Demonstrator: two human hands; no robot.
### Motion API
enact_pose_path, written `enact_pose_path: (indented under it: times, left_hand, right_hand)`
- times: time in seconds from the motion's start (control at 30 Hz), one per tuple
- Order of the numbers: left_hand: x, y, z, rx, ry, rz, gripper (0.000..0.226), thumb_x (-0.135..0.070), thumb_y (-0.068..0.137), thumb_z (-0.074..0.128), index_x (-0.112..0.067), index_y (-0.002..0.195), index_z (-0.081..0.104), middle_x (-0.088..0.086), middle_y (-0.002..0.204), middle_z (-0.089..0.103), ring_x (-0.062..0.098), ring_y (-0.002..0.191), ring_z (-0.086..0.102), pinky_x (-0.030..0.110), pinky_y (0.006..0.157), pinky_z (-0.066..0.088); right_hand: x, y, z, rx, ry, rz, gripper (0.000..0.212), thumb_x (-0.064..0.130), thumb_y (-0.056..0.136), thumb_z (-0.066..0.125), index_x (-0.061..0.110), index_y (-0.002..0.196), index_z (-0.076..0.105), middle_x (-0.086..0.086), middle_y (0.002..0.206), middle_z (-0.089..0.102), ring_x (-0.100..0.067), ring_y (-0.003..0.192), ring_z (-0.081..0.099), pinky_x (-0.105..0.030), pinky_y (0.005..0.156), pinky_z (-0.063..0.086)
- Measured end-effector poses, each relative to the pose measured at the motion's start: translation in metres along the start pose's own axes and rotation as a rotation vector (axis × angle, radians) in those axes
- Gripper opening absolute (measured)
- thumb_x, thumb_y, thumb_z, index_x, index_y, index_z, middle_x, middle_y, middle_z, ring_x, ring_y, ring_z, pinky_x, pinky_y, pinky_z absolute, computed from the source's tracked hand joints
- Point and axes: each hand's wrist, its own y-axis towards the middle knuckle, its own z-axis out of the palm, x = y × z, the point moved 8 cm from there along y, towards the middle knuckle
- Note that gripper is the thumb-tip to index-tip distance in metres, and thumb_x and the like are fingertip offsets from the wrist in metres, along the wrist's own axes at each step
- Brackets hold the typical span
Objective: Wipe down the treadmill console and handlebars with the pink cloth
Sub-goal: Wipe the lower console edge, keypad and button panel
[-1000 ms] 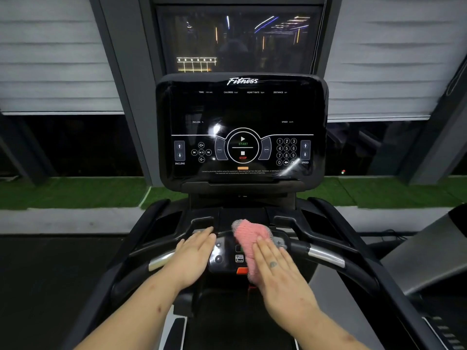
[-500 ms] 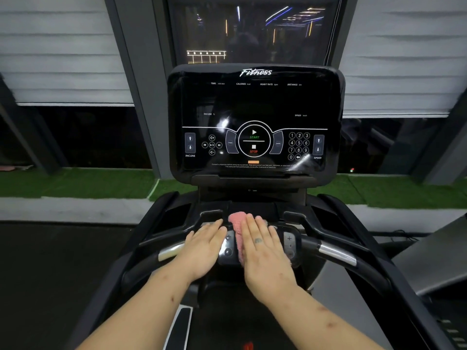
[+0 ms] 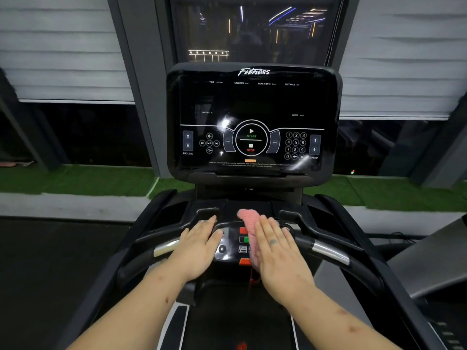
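Note:
The black treadmill console (image 3: pixel 252 104) stands upright ahead with its lit buttons and keypad. Below it runs the curved handlebar (image 3: pixel 331 252) with a small button panel (image 3: pixel 231 245) in the middle. My right hand (image 3: pixel 276 251) lies flat, pressing the pink cloth (image 3: pixel 249 221) onto the right half of that panel; the cloth sticks out past my fingertips and along my thumb side. My left hand (image 3: pixel 199 245) rests flat, fingers together, on the panel's left part, holding nothing.
Black side rails (image 3: pixel 161 215) flank the handlebar. The treadmill belt (image 3: pixel 237 322) runs below my arms. A second machine's grey edge (image 3: pixel 429 261) sits at the right. Green turf (image 3: pixel 75 178) and dark windows lie beyond the console.
My right hand slid the cloth left across the button panel and has moved back to the right, uncovering the centre buttons. My left hand stayed in place.

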Motion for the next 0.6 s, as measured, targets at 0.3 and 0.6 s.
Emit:
enact_pose_path:
  times: [0.3, 0.6]
  left_hand:
    - [0.005, -0.013, 0.003, -0.037, 0.132, 0.022, 0.065, -0.058, 0.107, 0.023, -0.035, 0.164, 0.003, -0.01, 0.173, 0.008, -0.001, 0.154, -0.004, 0.034, 0.126, -0.007]
    - [0.008, -0.017, 0.0, -0.014, 0.175, 0.059, 0.068, -0.059, 0.107, 0.025, -0.035, 0.165, -0.001, -0.012, 0.173, 0.002, -0.003, 0.152, -0.009, 0.035, 0.127, -0.006]
  right_hand:
    - [-0.036, -0.014, -0.004, 0.074, 0.019, 0.086, 0.073, 0.037, 0.105, 0.035, 0.015, 0.164, -0.002, -0.004, 0.171, -0.004, -0.023, 0.159, 0.001, -0.041, 0.129, 0.011]
    - [0.003, -0.002, -0.021, 0.126, 0.062, 0.179, 0.084, 0.069, 0.101, 0.011, 0.02, 0.156, -0.031, 0.0, 0.165, -0.033, -0.018, 0.153, -0.03, -0.043, 0.128, -0.01]
